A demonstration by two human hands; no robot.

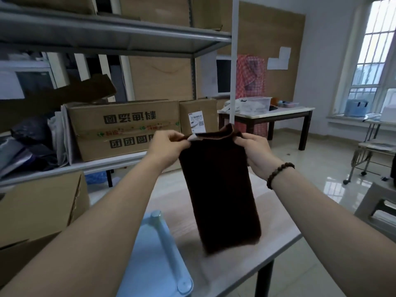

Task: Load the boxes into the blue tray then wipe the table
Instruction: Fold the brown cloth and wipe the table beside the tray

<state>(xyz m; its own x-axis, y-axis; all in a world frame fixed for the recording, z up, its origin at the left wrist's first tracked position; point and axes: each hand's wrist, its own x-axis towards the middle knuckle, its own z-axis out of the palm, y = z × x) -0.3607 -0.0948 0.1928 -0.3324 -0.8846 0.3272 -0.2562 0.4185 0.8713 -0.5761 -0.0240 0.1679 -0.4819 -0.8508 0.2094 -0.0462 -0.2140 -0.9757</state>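
Your forearms reach in from the bottom corners, and between them, low at the frame's edge, sits the blue tray [137,260] with its pale handle [169,251] running across the top; what it holds cannot be made out from this angle. It rests on the light wooden table [276,236], at the near left part of the top.

Your left hand [166,147] and right hand [255,153] are raised above the table, each pinching an upper corner of a dark brown cloth [218,189]. Fingers and thumbs on both sides are closed on the fabric, which hangs straight down between them as a long folded strip. Its lower end sits in front of the tabletop just right of the tray; whether it touches the wood is unclear. A beaded bracelet [279,174] circles your right wrist.

Behind the cloth, a metal shelf rack [120,37] carries a printed cardboard box [126,127]. Farther back on the right stands a second table [267,113] bearing a clear plastic bin [256,105], near a barred window [375,50].
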